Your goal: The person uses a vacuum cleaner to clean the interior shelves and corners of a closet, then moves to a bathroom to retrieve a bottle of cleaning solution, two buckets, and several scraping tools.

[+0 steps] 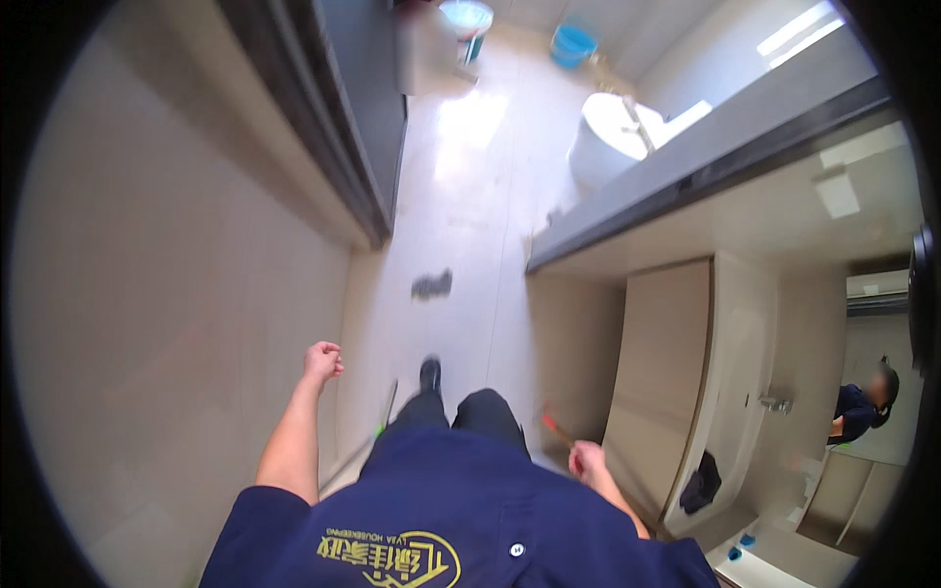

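Note:
My left hand hangs beside the pale wall on the left, its fingers loosely curled with nothing visible in them. On the other side, my right hand is closed around a thin brown handle with a red end. That hand is close to the front of the vanity cabinet. A thin rod with a green part shows beside my left leg; its lower end is unclear. My black shoe is on the pale tiled floor.
A dark grey mat or cloth lies ahead on the floor. Beyond the dark door frame stand a white toilet, a blue bucket and a white bucket. At right are a faucet, black cloth and mirror.

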Available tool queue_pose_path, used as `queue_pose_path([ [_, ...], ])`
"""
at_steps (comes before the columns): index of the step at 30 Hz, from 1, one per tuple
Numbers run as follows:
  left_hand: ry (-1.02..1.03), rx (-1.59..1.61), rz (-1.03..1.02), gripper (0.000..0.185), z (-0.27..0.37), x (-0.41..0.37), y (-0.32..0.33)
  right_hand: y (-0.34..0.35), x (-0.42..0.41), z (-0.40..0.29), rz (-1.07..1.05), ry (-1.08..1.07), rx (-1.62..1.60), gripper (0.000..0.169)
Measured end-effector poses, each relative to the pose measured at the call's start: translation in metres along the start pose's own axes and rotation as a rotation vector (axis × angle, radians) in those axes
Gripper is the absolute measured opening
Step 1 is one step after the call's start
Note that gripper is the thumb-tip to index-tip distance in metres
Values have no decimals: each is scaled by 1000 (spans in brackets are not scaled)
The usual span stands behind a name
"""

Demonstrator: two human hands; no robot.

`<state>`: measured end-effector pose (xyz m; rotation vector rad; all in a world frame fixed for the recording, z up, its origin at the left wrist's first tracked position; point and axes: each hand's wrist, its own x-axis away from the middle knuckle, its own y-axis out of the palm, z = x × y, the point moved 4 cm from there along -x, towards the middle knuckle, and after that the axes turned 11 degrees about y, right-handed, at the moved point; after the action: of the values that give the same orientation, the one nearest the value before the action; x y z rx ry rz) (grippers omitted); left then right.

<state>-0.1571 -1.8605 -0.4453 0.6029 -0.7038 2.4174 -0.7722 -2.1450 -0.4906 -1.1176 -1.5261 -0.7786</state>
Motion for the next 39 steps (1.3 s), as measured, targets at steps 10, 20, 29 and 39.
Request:
queue_pose_path([
  [10, 180, -43, -21, 16, 317, -194, 71, 111, -29, -346, 31, 34, 43, 7],
  [20, -221, -90, 154, 13, 352, -207, 99, 393, 28, -864, -378, -523, 401, 14],
  [29, -290, -540, 133, 21, 481, -421, 152, 479, -3, -1114, -441, -589, 330, 12],
  [39, 315, -592, -37, 26, 961, -774, 347, 250, -101, -1163, 254, 112, -340, 7],
])
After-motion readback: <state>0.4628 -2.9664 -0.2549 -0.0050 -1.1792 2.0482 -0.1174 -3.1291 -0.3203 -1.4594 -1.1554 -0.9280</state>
